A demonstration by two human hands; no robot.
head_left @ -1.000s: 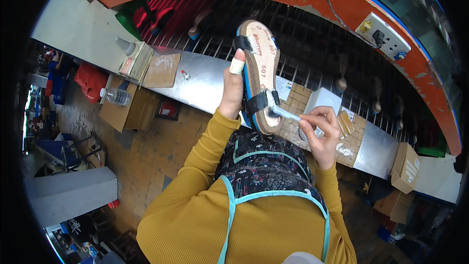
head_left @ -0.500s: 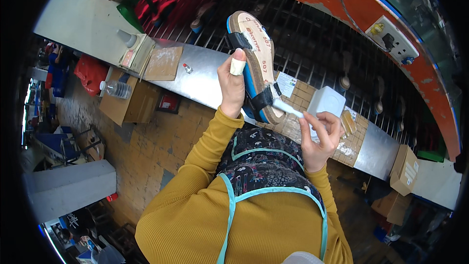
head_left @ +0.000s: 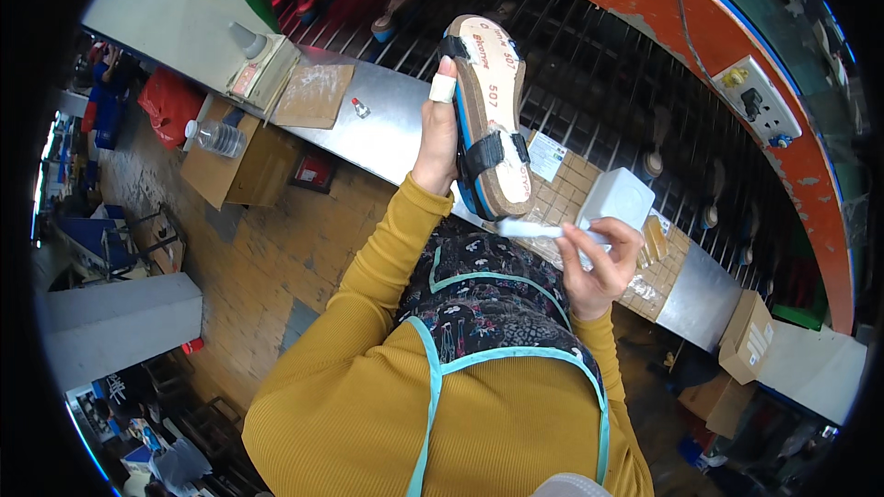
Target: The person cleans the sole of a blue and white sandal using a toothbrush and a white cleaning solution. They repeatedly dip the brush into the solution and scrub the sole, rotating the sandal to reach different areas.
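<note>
My left hand (head_left: 436,140) is wrapped round an unfinished sandal (head_left: 495,97), its underside turned up. Pale tape covers the thumb, which presses on the side edge. A blue form shows along that side, under the cork-coloured rim. Two black straps (head_left: 483,153) fold over onto the pale underside, one near each end, with whitish smears beside them. In my right hand (head_left: 600,269), a slim white brush (head_left: 529,229) is pinched between thumb and fingers. Its tip lies just below the sandal's near end; whether it touches the edge I cannot tell.
A metal-topped bench (head_left: 382,110) runs across in front of me, holding a white container (head_left: 615,201), a brown board (head_left: 315,95) and a small tube (head_left: 360,108). Behind it, more footwear stands on a dark barred rack (head_left: 589,64). A cardboard box (head_left: 744,336) sits at right.
The brush has moved from the strap area down to the sandal's near end, slightly left. My left hand has turned the sandal more upright. The whole view has shifted a little.
</note>
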